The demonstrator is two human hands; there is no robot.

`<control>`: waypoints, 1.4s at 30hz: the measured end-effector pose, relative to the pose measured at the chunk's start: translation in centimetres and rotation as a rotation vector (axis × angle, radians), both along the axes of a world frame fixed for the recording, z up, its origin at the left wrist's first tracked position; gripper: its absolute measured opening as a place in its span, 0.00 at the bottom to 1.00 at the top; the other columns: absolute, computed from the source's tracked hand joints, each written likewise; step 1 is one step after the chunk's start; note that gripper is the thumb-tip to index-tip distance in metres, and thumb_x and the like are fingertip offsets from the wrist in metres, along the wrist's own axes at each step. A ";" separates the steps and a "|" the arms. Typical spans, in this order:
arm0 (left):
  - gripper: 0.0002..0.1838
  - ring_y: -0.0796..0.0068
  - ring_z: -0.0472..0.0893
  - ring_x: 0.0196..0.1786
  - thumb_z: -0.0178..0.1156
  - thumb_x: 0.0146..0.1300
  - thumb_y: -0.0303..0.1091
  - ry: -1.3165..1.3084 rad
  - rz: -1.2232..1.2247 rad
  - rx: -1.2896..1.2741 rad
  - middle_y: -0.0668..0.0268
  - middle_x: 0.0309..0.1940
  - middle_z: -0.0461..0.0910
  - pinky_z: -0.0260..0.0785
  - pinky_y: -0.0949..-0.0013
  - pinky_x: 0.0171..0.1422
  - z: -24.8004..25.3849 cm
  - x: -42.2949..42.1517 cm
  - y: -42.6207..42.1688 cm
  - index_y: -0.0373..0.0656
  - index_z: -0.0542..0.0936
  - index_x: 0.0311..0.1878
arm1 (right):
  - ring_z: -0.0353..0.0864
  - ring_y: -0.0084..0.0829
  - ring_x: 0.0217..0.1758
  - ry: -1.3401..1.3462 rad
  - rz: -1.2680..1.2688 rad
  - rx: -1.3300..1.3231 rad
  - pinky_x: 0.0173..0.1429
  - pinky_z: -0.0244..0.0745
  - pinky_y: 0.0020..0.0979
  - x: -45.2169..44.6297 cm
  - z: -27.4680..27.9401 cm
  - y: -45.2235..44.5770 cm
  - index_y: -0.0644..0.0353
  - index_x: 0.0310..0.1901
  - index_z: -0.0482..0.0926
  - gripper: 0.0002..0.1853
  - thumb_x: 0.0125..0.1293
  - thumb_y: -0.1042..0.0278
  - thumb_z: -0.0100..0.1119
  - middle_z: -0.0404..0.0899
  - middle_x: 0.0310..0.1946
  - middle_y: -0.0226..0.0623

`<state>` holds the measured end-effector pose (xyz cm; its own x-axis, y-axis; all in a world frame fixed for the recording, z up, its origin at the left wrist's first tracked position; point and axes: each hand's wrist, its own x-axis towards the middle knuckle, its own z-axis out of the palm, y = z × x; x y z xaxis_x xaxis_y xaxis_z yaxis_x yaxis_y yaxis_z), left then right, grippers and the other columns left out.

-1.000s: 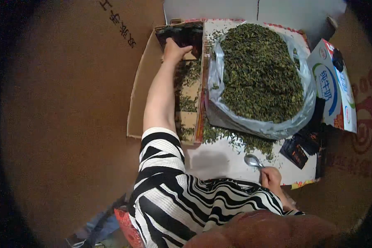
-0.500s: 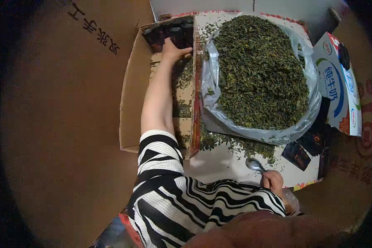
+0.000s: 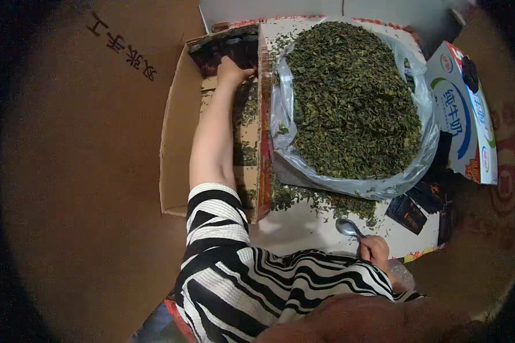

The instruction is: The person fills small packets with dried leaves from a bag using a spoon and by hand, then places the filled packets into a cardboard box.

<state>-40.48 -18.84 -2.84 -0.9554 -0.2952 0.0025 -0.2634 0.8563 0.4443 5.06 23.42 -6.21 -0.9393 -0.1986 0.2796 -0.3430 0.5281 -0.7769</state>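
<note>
At the far end of a long cardboard box (image 3: 174,137), my left hand (image 3: 232,71) presses against a row of dark packets (image 3: 243,48). Its thumb points right, apart from the other fingers, whose tips are partly hidden. My right hand (image 3: 375,250) is closed round the handle of a metal spoon (image 3: 347,228), its bowl low over the white surface. Between and beyond my hands stands a clear plastic bag (image 3: 349,184), opened wide and heaped with dark green dried leaves (image 3: 352,103).
Loose leaves (image 3: 349,207) lie below the bag and inside the cardboard box. On the right are dark packets (image 3: 406,214) and a white and blue carton (image 3: 455,114) with a dark piece on it. Brown cardboard (image 3: 86,171) spreads along the left.
The whole view has shifted, so the box and bag appear further left. My left hand stays against the dark packets, and my right hand keeps the spoon in nearly the same place.
</note>
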 end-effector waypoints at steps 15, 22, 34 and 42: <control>0.42 0.55 0.79 0.53 0.75 0.42 0.51 0.090 -0.269 -0.025 0.49 0.51 0.78 0.71 0.60 0.58 5.0 1.2 -4.3 0.31 0.73 0.56 | 0.79 0.44 0.35 -0.021 -0.003 0.080 0.38 0.74 0.40 0.4 0.9 -0.5 0.58 0.36 0.80 0.11 0.49 0.79 0.59 0.79 0.33 0.41; 0.28 0.60 0.78 0.53 0.66 0.57 0.34 0.244 -0.402 -0.032 0.51 0.50 0.78 0.69 0.64 0.58 16.6 12.1 6.5 0.32 0.72 0.59 | 0.77 0.46 0.45 0.027 -0.056 0.065 0.47 0.74 0.41 1.1 1.5 -1.1 0.56 0.41 0.79 0.14 0.50 0.78 0.59 0.77 0.43 0.41; 0.24 0.50 0.75 0.52 0.65 0.53 0.26 0.324 -1.294 -0.043 0.52 0.52 0.74 0.70 0.56 0.55 20.8 33.6 20.6 0.39 0.73 0.54 | 0.74 0.47 0.53 0.295 -0.624 0.493 0.58 0.69 0.41 1.9 4.5 12.3 0.62 0.50 0.74 0.18 0.55 0.77 0.58 0.76 0.48 0.47; 0.19 0.55 0.76 0.51 0.56 0.56 0.30 0.275 -1.755 -0.131 0.52 0.47 0.75 0.68 0.57 0.56 18.3 37.4 24.3 0.37 0.73 0.52 | 0.74 0.51 0.55 0.034 -0.909 0.758 0.57 0.69 0.45 -0.2 1.8 19.0 0.63 0.57 0.69 0.25 0.58 0.67 0.60 0.76 0.51 0.51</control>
